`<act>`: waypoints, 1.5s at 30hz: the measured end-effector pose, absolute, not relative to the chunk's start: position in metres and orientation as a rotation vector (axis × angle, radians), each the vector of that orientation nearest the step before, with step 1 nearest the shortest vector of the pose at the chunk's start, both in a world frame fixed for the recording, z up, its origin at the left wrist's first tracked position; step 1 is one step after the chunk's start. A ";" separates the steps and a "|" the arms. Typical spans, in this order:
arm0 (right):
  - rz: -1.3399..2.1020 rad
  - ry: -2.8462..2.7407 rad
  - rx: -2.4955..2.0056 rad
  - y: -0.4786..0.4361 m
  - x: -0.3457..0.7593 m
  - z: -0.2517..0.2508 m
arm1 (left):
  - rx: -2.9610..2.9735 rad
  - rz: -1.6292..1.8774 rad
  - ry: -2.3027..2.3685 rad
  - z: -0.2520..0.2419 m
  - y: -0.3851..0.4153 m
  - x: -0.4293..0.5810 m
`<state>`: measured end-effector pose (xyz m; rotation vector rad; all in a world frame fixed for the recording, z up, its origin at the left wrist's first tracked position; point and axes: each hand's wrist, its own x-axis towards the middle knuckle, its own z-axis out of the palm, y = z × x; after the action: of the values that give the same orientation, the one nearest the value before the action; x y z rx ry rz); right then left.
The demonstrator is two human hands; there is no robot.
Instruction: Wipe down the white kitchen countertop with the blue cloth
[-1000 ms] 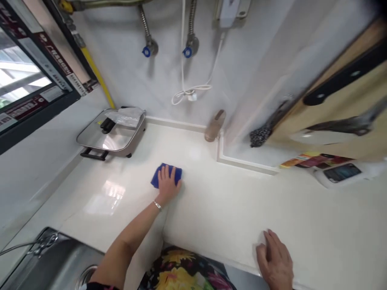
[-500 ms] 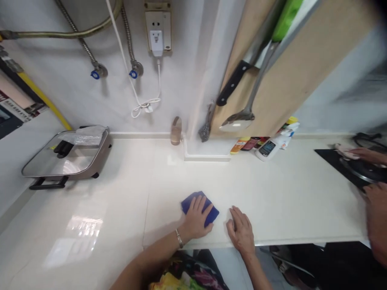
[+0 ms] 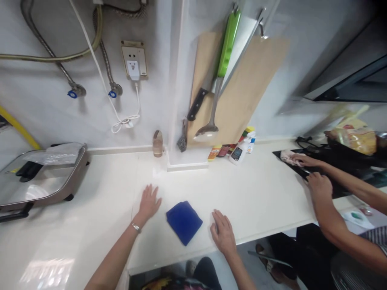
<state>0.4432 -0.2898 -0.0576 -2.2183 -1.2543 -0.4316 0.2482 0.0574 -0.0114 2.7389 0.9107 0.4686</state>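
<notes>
A folded blue cloth (image 3: pixel 184 222) lies on the white countertop (image 3: pixel 254 201), between my two hands and touched by neither. My left hand (image 3: pixel 148 202), with a bracelet at the wrist, rests to the left of the cloth, fingers spread and nothing in them. To the cloth's right, near the counter's front edge, my right hand (image 3: pixel 223 231) lies on the surface with its fingers stretched out and the thumb a little apart. No object shows in it.
At the left stands an electric pan (image 3: pixel 57 189) with a glass lid. Bottles (image 3: pixel 237 154) line the wall below a hanging cutting board (image 3: pixel 242 92), knife (image 3: pixel 198 104) and spatula (image 3: pixel 213 121). On the right, a co-worker's hands (image 3: pixel 319 185) hold a pale rag (image 3: pixel 288 157) at the black stove.
My left hand has come off the blue cloth and moved left, leaving it on the counter. My right hand stays much as it was. The view has swung to the right.
</notes>
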 end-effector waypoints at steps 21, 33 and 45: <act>-0.456 -1.265 -2.173 -0.291 0.447 -0.067 | 2.664 0.721 1.353 -0.024 0.097 0.220; -0.679 -1.379 -2.187 -0.293 0.460 -0.086 | 2.681 0.826 1.307 -0.037 0.103 0.217; -0.701 -1.461 -2.223 -0.299 0.475 -0.108 | 2.662 0.814 1.317 -0.036 0.102 0.217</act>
<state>0.4745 -0.2990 -0.1078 -2.2233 -1.4611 -0.7013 0.2168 0.1024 -0.0363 2.6622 1.3174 0.8136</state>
